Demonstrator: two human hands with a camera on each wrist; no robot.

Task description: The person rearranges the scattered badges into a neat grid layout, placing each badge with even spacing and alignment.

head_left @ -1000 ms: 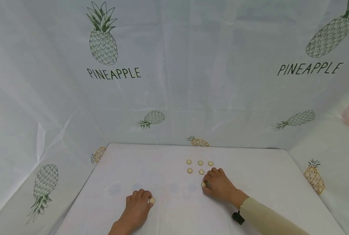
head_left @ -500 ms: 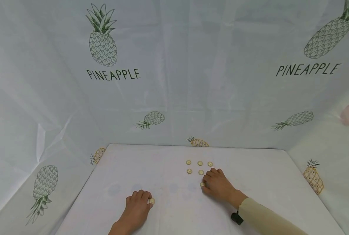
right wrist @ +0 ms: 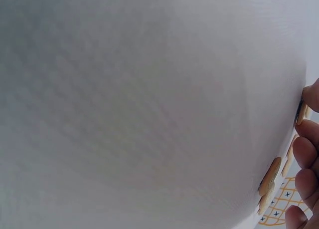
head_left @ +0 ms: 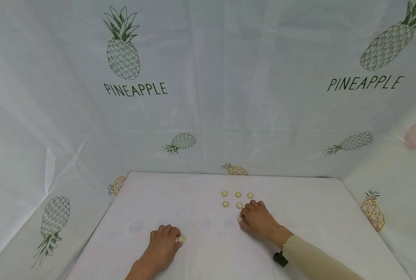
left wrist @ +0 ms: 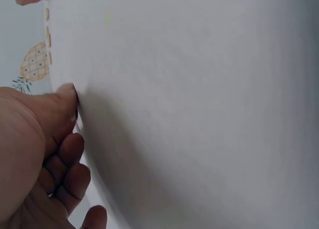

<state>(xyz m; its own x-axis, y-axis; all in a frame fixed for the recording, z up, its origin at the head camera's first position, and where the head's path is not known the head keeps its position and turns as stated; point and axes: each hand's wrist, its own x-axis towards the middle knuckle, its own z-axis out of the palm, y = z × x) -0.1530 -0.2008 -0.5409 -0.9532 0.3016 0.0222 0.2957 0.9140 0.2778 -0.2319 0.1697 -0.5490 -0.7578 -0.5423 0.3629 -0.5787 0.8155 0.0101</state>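
Note:
My left hand [head_left: 163, 247] rests low on the white table and pinches a small round wooden disc [head_left: 181, 239] between thumb and index finger. Close up in the left wrist view, that hand [left wrist: 30, 139] mostly covers its disc. Further right, my right hand [head_left: 260, 221] holds a similar pale disc [head_left: 241, 219] by its edge with thumb and forefinger. This disc [right wrist: 301, 113] stands between the fingertips in the right wrist view, close over the cloth. Just beyond that hand lie several matching discs in two rows, including a nearby one [head_left: 239, 205] in the front row.
White cloth covers the table [head_left: 299, 202], and a pineapple-printed sheet [head_left: 229, 97] hangs behind and at both sides. Faint grey spots [head_left: 206, 224] show on the cloth between the hands. A black item [head_left: 280, 259] hangs at the right wrist beside the sleeve [head_left: 313, 256].

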